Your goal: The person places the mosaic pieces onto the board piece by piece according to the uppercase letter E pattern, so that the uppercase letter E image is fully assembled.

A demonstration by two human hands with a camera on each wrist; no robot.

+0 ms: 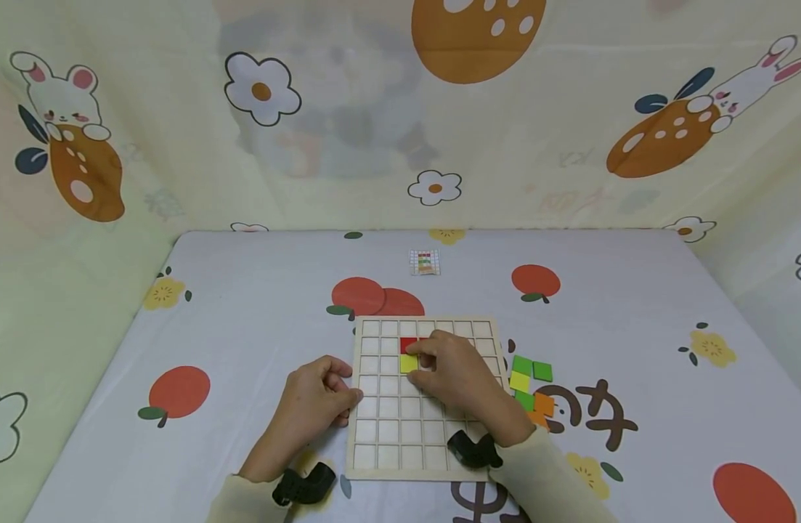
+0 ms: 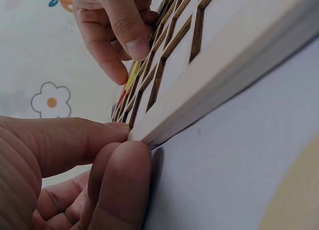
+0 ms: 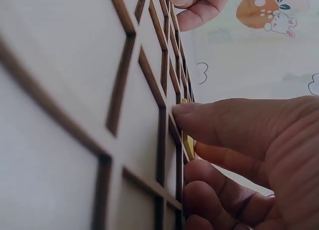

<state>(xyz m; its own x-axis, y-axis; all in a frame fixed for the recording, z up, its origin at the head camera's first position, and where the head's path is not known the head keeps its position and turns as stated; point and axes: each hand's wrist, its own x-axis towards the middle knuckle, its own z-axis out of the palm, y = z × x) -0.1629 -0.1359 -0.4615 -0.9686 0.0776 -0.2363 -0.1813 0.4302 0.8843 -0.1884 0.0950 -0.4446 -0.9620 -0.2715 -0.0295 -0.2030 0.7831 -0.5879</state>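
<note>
A pale wooden grid board (image 1: 353, 450) lies flat on the table. My left hand (image 1: 311, 396) pinches its left edge between thumb and index finger, as the left wrist view shows close up. Over the upper middle cells, my right hand (image 1: 455, 367) has thumb and index finger at opposite sides of a yellow square tile (image 1: 407, 364). That tile also shows between the fingers in the right wrist view, as a thin yellow strip (image 3: 189, 145). A red square tile (image 1: 407, 345) sits in the cell just above, and more red is partly hidden by the right hand.
Right of the board lie loose tiles: several green ones (image 1: 542, 371), a yellow one (image 1: 520, 382) and orange ones (image 1: 544, 404), partly behind the right forearm. A small card with a coloured grid pattern (image 1: 425, 262) lies at the back. A patterned cloth (image 1: 269, 276) covers the table.
</note>
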